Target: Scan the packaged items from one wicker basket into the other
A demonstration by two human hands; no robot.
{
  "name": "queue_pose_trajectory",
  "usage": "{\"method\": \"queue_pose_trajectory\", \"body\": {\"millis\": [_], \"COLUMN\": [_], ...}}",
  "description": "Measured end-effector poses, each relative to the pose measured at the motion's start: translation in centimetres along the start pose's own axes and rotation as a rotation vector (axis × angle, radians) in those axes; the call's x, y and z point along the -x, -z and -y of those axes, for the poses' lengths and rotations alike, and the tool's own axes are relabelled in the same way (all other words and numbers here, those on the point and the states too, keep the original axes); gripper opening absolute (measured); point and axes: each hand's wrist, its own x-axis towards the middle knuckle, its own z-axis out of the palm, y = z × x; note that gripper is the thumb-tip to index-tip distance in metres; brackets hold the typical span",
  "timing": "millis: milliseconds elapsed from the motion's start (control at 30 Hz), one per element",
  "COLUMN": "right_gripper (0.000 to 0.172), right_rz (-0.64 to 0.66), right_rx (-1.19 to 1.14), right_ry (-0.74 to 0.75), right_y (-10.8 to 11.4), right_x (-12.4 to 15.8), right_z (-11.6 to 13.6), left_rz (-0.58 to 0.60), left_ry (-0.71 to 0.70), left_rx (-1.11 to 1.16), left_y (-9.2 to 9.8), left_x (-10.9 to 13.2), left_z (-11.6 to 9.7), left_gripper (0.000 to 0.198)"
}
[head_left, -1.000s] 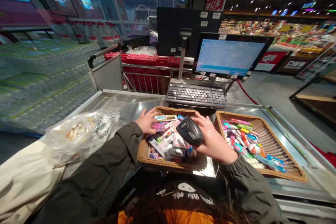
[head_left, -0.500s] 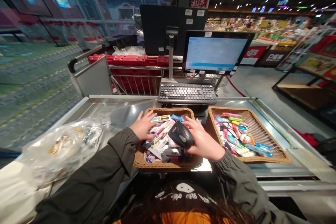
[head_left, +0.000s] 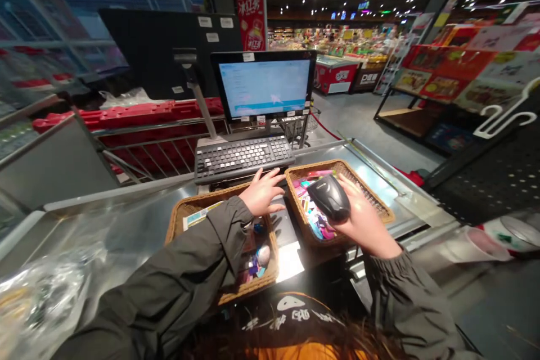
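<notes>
My right hand (head_left: 361, 219) grips a black handheld barcode scanner (head_left: 329, 197) above the right wicker basket (head_left: 382, 209). Beneath the scanner lie colourful small packs (head_left: 310, 208) in that basket. My left hand (head_left: 262, 194), fingers spread and holding nothing, hovers between the two baskets, below the keyboard (head_left: 244, 154). The left wicker basket (head_left: 274, 267) is partly covered by my left sleeve; a few small items, one with a white rounded top (head_left: 263, 255), show inside it.
A lit monitor (head_left: 265, 87) stands behind the keyboard, with a second dark screen (head_left: 169, 50) seen from behind at its left. Clear plastic bags (head_left: 50, 287) lie on the metal counter (head_left: 139, 219) at left. A paper cup (head_left: 476, 244) stands at right.
The view has turned to the right. My left hand has left the left basket's contents and moved right; my right hand has carried the scanner over the right basket.
</notes>
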Motion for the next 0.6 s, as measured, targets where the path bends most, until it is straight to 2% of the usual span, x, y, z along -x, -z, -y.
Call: {"method": "queue_pose_trajectory", "body": {"millis": [167,333,467,600], "right_gripper": [0.056,0.059,0.060,0.059], "right_rz": [-0.142,-0.147,-0.103,-0.084], "right_rx": [0.019,-0.008,-0.023,-0.049], "right_ry": [-0.180,-0.219,-0.239,-0.226], "right_y": [2.6,3.5,3.6,3.6], "right_x": [1.9,2.3,2.0,1.5], "right_z": [-4.2,-6.5,-8.0,-9.5], "left_rz": [0.018,0.047,0.057,0.070], "left_ry": [-0.045,-0.023,0.049,0.097], "left_rx": [-0.035,-0.089,-0.130,-0.166], "left_y": [-3.8,-8.3,-11.8,-14.3], "left_x": [-7.9,-14.2,-17.6,-19.5], "left_z": [-2.2,-2.9,-2.1,-1.6], "left_gripper": [0.035,0.023,0.019,0.025]}}
